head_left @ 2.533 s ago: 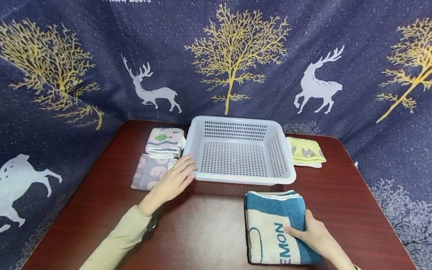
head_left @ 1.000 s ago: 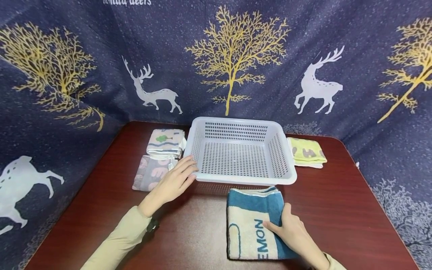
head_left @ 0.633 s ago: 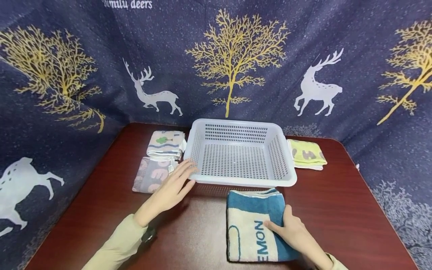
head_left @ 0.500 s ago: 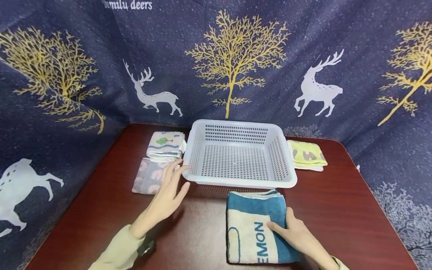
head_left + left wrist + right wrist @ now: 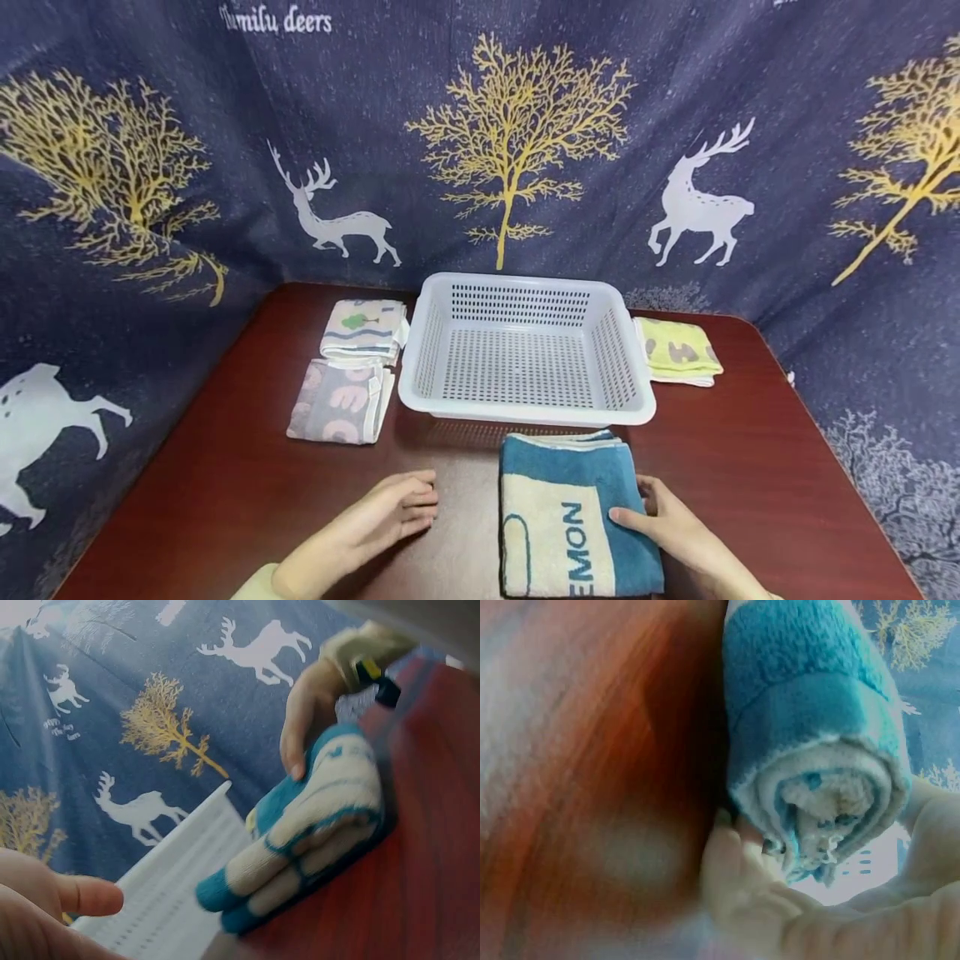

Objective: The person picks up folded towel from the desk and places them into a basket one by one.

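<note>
A folded blue and cream towel (image 5: pixel 555 517) with dark lettering lies near the table's front edge, before the white basket. At its right side my right hand (image 5: pixel 675 533) grips it, thumb on top and the other fingers at the edge. The right wrist view shows the towel's thick folded end (image 5: pixel 817 750) between thumb and fingers (image 5: pixel 739 877). My left hand (image 5: pixel 375 521) hovers left of the towel, apart from it, fingers loosely bent and holding nothing. In the left wrist view the towel (image 5: pixel 322 802) stands beyond my left thumb (image 5: pixel 90 896).
A white perforated basket (image 5: pixel 525 412) stands at the back middle of the brown table (image 5: pixel 225 500). Left of it lie a folded white towel with a tree (image 5: pixel 363 329) and a grey-pink towel (image 5: pixel 337 400). A yellow towel (image 5: pixel 678 346) lies at its right. A patterned cloth (image 5: pixel 450 50) hangs behind.
My right hand has slid the blue and cream towel leftward, then stayed at its right side. My left hand has let go of the basket's corner and come back toward the front.
</note>
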